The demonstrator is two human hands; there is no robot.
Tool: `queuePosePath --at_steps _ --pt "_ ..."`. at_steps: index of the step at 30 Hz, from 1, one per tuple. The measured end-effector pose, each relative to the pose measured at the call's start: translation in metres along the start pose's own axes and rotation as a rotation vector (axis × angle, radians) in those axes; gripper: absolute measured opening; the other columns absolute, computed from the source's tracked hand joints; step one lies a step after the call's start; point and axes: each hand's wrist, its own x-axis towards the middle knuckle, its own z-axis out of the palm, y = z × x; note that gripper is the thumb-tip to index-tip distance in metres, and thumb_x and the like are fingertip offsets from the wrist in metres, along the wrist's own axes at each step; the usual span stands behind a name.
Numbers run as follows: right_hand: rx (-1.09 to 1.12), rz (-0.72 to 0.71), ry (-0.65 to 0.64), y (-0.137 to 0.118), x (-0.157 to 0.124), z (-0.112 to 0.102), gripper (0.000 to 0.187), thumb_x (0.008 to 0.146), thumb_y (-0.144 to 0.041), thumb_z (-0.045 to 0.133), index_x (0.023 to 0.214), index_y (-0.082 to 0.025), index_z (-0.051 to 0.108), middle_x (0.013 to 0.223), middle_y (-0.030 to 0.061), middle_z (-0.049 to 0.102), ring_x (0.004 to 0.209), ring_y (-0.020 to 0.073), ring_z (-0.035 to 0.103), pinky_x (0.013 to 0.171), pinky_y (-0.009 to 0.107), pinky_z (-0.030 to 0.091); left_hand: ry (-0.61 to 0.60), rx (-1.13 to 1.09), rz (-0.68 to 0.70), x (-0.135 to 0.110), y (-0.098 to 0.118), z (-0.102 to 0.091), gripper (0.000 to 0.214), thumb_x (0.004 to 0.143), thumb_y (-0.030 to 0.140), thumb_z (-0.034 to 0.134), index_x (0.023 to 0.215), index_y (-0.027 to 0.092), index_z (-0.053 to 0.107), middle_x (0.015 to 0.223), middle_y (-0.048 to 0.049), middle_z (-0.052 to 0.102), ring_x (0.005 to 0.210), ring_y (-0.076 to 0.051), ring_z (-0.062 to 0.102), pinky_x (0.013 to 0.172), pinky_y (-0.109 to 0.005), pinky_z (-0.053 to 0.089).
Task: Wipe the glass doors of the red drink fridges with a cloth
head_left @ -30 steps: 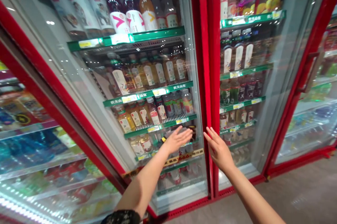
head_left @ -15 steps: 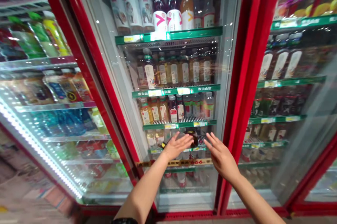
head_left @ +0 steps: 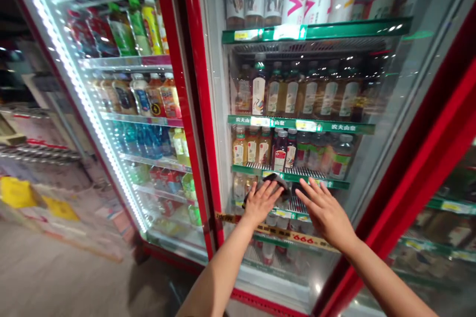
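Observation:
Both my hands are stretched out flat against the glass door (head_left: 375,168) of a red-framed drinks fridge. My left hand (head_left: 262,201) has its fingers spread on the glass, below the shelf of small bottles (head_left: 280,151). My right hand (head_left: 327,213) lies open beside it, fingers apart and pointing up-left. A dark shape (head_left: 275,179) shows at the fingertips of both hands; I cannot make out what it is. Neither hand grips anything I can see.
Green shelves (head_left: 297,123) carry rows of bottled drinks behind the glass. A red door post (head_left: 197,108) separates this fridge from a lit one (head_left: 141,94) on the left. Another red frame (head_left: 420,168) rises on the right. Grey floor (head_left: 74,277) lies at lower left.
The view has swung to the left. My hands have shifted from the red post between two doors onto the glass of one door, and my left hand now lies flat on it.

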Motion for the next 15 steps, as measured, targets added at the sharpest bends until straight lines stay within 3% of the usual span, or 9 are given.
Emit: queuePosePath --at_steps 4,6,8,10,13,15 --pt "-0.074 -0.012 -0.009 0.011 0.016 0.008 0.081 0.094 -0.006 0.045 0.162 -0.032 0.007 0.166 0.0075 0.025 0.153 0.0297 0.021 0.119 0.059 0.035 0.123 0.032 -0.641 0.000 -0.025 -0.014 0.062 0.093 0.022 0.057 0.153 0.017 0.040 0.165 -0.0160 0.025 0.156 -0.030 0.013 0.126 -0.060 0.017" --pt "-0.115 0.036 -0.023 0.015 0.020 0.015 0.081 0.096 -0.010 0.046 0.162 -0.034 0.004 0.167 0.0065 0.021 0.153 0.0306 0.021 0.119 0.059 0.033 0.175 0.020 -0.819 -0.010 -0.024 -0.012 0.056 0.095 0.020 0.052 0.149 0.008 0.043 0.166 -0.0214 0.019 0.156 -0.033 0.008 0.124 -0.063 0.020" --pt "-0.143 0.097 -0.033 0.015 0.021 0.024 0.080 0.098 -0.018 0.050 0.161 -0.036 0.003 0.167 0.0060 0.020 0.153 0.0325 0.023 0.119 0.060 0.031 0.141 -0.008 -0.821 -0.020 -0.016 -0.008 0.053 0.094 0.019 0.052 0.145 0.008 0.048 0.166 -0.0223 0.018 0.156 -0.034 0.008 0.123 -0.065 0.020" --pt "-0.147 0.140 -0.022 0.014 0.020 0.034 0.081 0.098 -0.027 0.055 0.161 -0.037 0.005 0.167 0.0058 0.020 0.152 0.0339 0.026 0.120 0.061 0.028 0.063 -0.021 -0.724 -0.025 -0.013 -0.005 0.056 0.091 0.017 0.057 0.146 0.014 0.049 0.166 -0.0195 0.022 0.155 -0.035 0.012 0.122 -0.067 0.018" --pt "-0.132 0.166 0.020 0.012 0.015 0.046 0.082 0.095 -0.030 0.058 0.160 -0.040 0.009 0.166 0.0049 0.021 0.151 0.0331 0.030 0.122 0.059 0.023 0.017 -0.011 -0.629 -0.022 -0.031 -0.012 0.065 0.088 0.017 0.060 0.150 0.023 0.044 0.166 -0.0138 0.025 0.155 -0.032 0.012 0.123 -0.065 0.016" --pt "-0.117 0.179 0.051 0.011 0.012 0.052 0.080 0.094 -0.030 0.058 0.160 -0.041 0.013 0.166 0.0040 0.022 0.151 0.0321 0.030 0.123 0.057 0.021 0.073 0.007 -0.731 -0.023 -0.048 -0.018 0.064 0.090 0.017 0.055 0.152 0.020 0.041 0.168 -0.0145 0.020 0.156 -0.031 0.007 0.124 -0.064 0.014"
